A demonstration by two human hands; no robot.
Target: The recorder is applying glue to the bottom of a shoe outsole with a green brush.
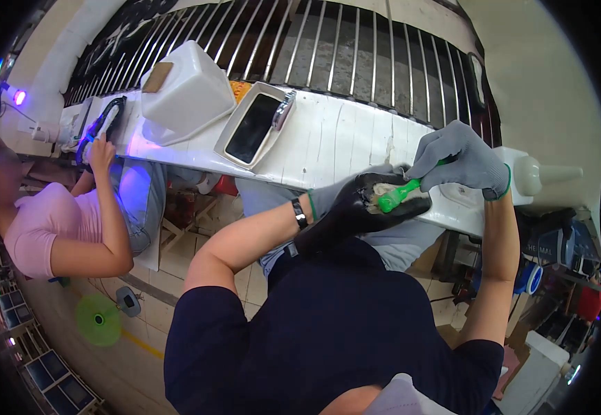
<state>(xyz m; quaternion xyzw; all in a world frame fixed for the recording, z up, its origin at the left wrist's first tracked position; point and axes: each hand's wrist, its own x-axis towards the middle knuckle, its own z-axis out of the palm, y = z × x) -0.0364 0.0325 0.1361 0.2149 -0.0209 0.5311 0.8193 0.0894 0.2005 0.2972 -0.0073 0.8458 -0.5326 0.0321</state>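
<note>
My left hand (325,196), in a grey glove, holds a black boot (342,216) over the near edge of the white bench. The boot lies tilted, its shaft toward my chest and a pale, rough patch of its underside facing up. My left fingers are partly hidden behind the boot. In my right hand (457,159), also gloved in grey, is a green-handled brush (399,196), gripped from above. The brush's wide green end lies over the pale patch; its bristles are hard to make out.
On the white bench (328,131) stand a white plastic container (184,90) and a tray (252,126) of dark liquid. A white bottle (529,173) is at the right. Metal rollers (342,48) run behind. At the left, a person (65,221) works on a dark item.
</note>
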